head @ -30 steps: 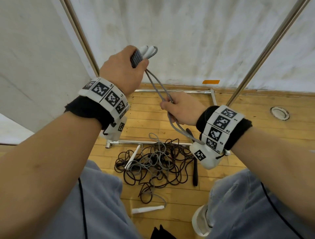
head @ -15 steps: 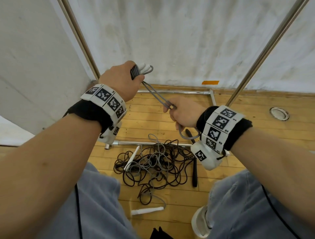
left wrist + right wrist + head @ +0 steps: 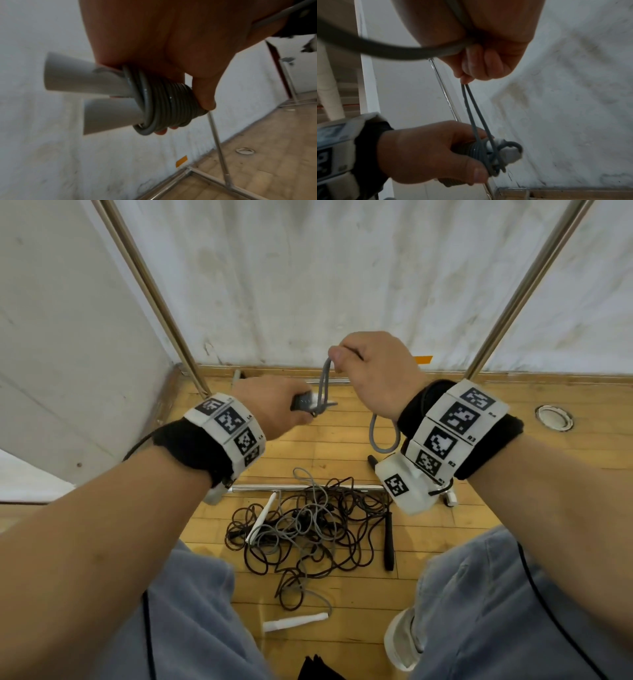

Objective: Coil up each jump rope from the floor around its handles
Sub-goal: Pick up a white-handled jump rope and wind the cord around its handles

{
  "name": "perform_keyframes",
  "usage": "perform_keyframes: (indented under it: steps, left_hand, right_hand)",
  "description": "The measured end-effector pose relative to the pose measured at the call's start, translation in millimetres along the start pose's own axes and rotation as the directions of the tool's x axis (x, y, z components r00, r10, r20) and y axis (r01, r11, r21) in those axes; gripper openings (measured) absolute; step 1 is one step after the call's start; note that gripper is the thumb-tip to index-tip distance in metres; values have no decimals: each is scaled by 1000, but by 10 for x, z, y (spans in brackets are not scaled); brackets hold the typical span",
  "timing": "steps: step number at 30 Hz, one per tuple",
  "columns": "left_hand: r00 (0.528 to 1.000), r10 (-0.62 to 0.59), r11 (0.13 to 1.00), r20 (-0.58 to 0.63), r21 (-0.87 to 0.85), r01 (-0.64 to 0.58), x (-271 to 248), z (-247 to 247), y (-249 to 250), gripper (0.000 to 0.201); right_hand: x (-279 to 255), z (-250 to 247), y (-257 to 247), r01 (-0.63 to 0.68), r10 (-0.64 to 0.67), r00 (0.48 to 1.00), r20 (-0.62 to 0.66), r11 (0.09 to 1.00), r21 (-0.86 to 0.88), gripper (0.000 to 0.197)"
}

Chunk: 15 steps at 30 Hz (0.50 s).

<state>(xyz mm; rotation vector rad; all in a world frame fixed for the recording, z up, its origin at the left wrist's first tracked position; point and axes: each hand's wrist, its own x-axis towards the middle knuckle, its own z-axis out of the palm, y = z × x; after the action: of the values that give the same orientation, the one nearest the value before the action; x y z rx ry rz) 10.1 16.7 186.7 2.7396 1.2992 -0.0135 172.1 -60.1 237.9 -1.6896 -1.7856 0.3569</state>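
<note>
Left hand [image 3: 274,405] grips white handles [image 3: 89,93] wrapped in grey rope [image 3: 164,105]. Right hand [image 3: 373,371], just above, pinches that rope's doubled end. Below both hands, tangled ropes [image 3: 308,525] lie on the floor [image 3: 496,412].

Grey rope [image 3: 164,102] wound on two white handles [image 3: 82,78]. Tangle on floor [image 3: 308,529]: black cord mixed with grey (hard to separate strands), white handles [image 3: 295,622], black handle [image 3: 388,542]. Floor [image 3: 513,412] honey-yellow wood planks. Wall [image 3: 342,268] off-white, smudged grey, small orange tag [image 3: 423,360]. Wristbands [image 3: 459,419] black, white blocks with black-and-white square codes. Trousers [image 3: 496,611] pale blue-grey.
</note>
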Motion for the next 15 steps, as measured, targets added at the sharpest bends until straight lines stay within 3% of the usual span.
perform_keyframes:
  steps: [4,8,12,15]
  left_hand:
    - [991,129,992,28,-11,-128,-84,-21,257,24]
    - [969,236,961,-75,-132,-244,-224,-198,389,25]
    - [955,161,944,-249,-244,-223,-353,-351,449,65]
    - [946,91,929,-310,-316,-193,-400,-403,455,62]
  right_hand:
    - [24,1,55,-26,25,999,-41,999,-21,37]
    - [92,-93,190,-141,141,984,-107,990,6,39]
    - [124,-128,244,-190,200,974,-107,977,92,38]
    - [120,-108,253,-230,236,971,-30,965,128,38]
